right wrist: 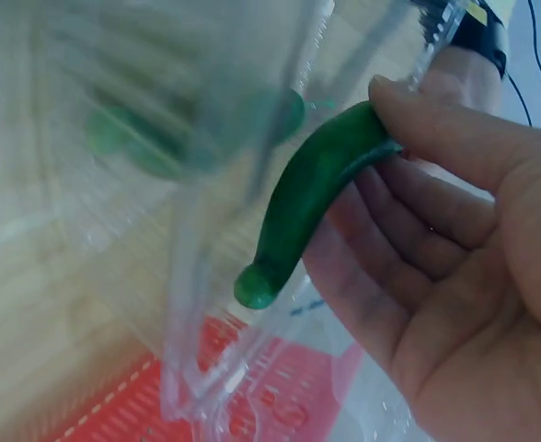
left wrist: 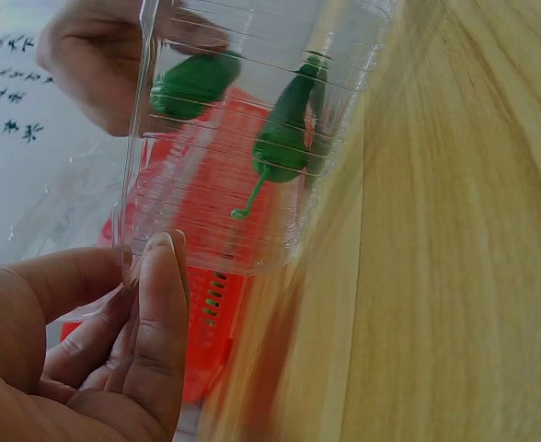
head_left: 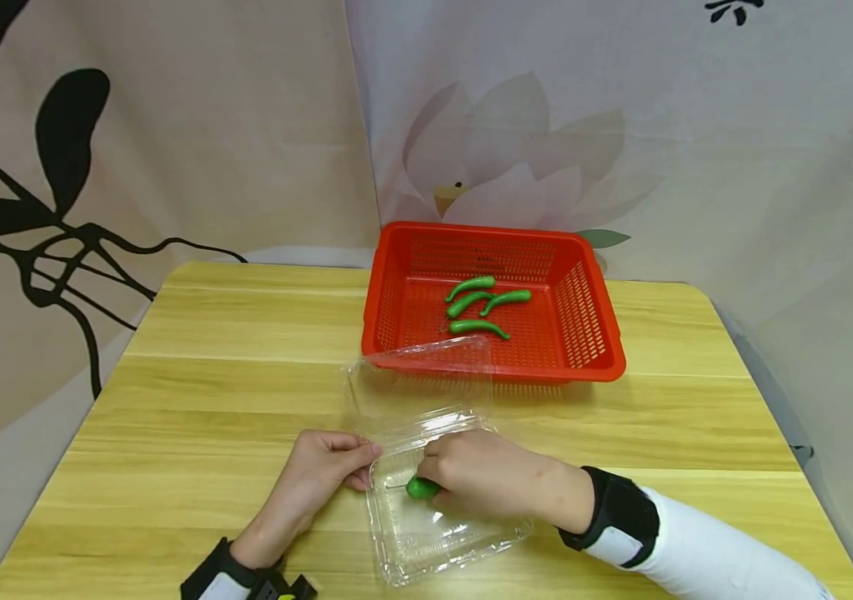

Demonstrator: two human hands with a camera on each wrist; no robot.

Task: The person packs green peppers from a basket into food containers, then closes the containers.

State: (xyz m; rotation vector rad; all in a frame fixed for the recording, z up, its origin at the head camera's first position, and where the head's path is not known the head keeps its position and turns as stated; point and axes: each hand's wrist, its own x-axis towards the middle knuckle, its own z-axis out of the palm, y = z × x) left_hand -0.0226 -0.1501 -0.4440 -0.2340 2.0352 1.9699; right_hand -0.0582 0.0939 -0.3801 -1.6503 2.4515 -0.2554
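Note:
My left hand (head_left: 321, 475) pinches the left rim of a clear plastic clamshell box (head_left: 403, 550) between thumb and fingers. The box lies open on the table, its lid (head_left: 418, 383) tilted back against the basket. Over the box, my right hand (head_left: 482, 475) holds a curved green chili pepper (right wrist: 316, 189) by one end, between thumb and fingers. Through the box wall, the left wrist view shows another green pepper (left wrist: 284, 138) with a thin stem lying inside. From the head, one pepper end shows beside the right fingers; which pepper it is, I cannot tell.
A red plastic basket (head_left: 599, 333) stands behind the box, with several green peppers (head_left: 479, 327) on its floor. The wooden table (head_left: 208, 400) extends to both sides. A printed cloth (head_left: 246, 125) hangs behind it.

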